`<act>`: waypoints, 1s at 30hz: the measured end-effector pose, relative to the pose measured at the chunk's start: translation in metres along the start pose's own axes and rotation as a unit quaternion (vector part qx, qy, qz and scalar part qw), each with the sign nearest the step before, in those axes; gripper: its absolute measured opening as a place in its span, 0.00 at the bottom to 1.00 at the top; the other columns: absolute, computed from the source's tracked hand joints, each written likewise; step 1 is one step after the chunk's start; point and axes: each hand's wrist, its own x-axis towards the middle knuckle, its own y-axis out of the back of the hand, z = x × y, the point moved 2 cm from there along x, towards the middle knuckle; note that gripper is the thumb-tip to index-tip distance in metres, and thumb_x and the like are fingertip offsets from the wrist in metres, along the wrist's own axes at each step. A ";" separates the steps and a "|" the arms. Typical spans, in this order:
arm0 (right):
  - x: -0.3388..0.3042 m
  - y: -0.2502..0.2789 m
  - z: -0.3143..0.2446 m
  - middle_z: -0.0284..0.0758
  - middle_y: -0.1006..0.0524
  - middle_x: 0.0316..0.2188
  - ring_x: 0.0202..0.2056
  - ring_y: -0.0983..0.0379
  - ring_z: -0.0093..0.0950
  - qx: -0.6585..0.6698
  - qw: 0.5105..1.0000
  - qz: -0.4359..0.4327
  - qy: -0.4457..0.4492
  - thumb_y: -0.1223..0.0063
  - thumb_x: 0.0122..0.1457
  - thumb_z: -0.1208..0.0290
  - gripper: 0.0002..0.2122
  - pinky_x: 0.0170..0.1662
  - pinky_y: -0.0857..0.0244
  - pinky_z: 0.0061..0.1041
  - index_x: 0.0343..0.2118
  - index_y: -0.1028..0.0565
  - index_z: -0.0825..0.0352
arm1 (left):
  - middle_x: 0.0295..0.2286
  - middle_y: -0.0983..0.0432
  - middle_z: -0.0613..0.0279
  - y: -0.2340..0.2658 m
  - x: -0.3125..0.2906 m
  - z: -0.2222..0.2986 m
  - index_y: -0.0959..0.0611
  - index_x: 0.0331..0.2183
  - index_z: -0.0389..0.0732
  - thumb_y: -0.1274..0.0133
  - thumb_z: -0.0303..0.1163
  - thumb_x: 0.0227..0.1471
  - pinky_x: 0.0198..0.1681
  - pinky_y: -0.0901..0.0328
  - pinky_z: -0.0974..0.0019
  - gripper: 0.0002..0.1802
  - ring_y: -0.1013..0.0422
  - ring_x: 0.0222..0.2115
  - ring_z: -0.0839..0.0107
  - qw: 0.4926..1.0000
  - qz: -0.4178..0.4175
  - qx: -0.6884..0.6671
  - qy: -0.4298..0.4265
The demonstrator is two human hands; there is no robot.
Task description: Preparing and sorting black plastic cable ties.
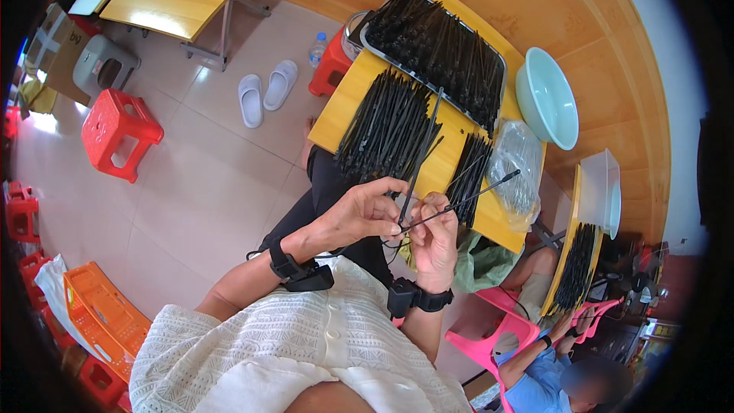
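Note:
My left hand [365, 213] pinches the lower end of a long flat black strip [421, 154], which points up over the table. Close beside it, my right hand [434, 243] grips a thin black rod [480, 193] with a small knob at its far end. The two pieces cross or meet between my fingertips; whether they are joined cannot be made out. Thin dark strands hang below the fingers. Beyond my hands, a pile of black strips [386, 126] lies on the yellow table [437, 172], with a smaller bundle [469, 176] to its right.
At the table's back is a metal tray [501, 69] heaped with dark pieces. A clear plastic bag [514, 172] and pale green basin [547, 98] sit right. Red stools [122, 131] and slippers [264, 94] are on the left floor. Another person [547, 371] works at lower right.

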 end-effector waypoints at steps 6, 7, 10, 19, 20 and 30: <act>0.000 -0.001 0.001 0.35 0.27 0.25 0.16 0.41 0.12 0.003 1.000 0.009 0.012 0.47 0.52 0.76 0.05 0.15 0.54 0.07 0.31 0.31 0.67 | 0.25 0.28 0.62 -0.003 0.000 0.000 0.36 0.48 0.34 0.48 0.16 0.45 0.35 0.32 0.72 0.27 0.28 0.28 0.76 1.000 0.005 -0.002 -0.007; 0.000 -0.002 0.001 0.34 0.27 0.25 0.16 0.41 0.12 0.005 1.000 0.010 0.009 0.47 0.53 0.77 0.05 0.15 0.54 0.07 0.30 0.31 0.67 | 0.25 0.28 0.62 -0.003 0.000 0.000 0.36 0.48 0.34 0.48 0.16 0.45 0.35 0.32 0.72 0.26 0.29 0.28 0.76 1.000 0.004 -0.008 -0.010; 0.000 -0.003 0.001 0.34 0.27 0.24 0.15 0.42 0.11 0.006 1.000 0.015 0.002 0.48 0.52 0.78 0.04 0.14 0.55 0.07 0.30 0.31 0.67 | 0.25 0.28 0.62 -0.002 -0.001 -0.002 0.35 0.48 0.35 0.49 0.16 0.45 0.35 0.32 0.73 0.26 0.29 0.28 0.76 1.000 0.005 0.007 -0.010; -0.001 0.000 0.004 0.32 0.27 0.23 0.15 0.42 0.11 -0.011 0.999 0.028 -0.027 0.48 0.53 0.76 0.06 0.14 0.55 0.07 0.33 0.30 0.66 | 0.26 0.27 0.62 -0.002 -0.003 0.000 0.35 0.48 0.35 0.49 0.15 0.44 0.36 0.33 0.72 0.26 0.30 0.29 0.77 1.000 0.007 0.026 0.000; -0.001 -0.001 0.004 0.32 0.26 0.23 0.14 0.42 0.09 -0.004 0.999 0.033 -0.030 0.48 0.53 0.77 0.05 0.14 0.55 0.07 0.33 0.29 0.67 | 0.26 0.27 0.62 -0.002 -0.003 0.001 0.35 0.48 0.35 0.49 0.15 0.44 0.36 0.33 0.72 0.26 0.30 0.29 0.77 1.000 0.006 0.026 0.000; -0.001 -0.002 0.004 0.32 0.27 0.24 0.15 0.42 0.09 0.009 0.999 0.033 -0.036 0.48 0.53 0.76 0.05 0.14 0.56 0.07 0.33 0.29 0.66 | 0.30 0.26 0.59 0.003 -0.003 -0.003 0.35 0.49 0.39 0.48 0.16 0.46 0.40 0.32 0.68 0.27 0.28 0.32 0.73 0.999 -0.026 0.017 -0.014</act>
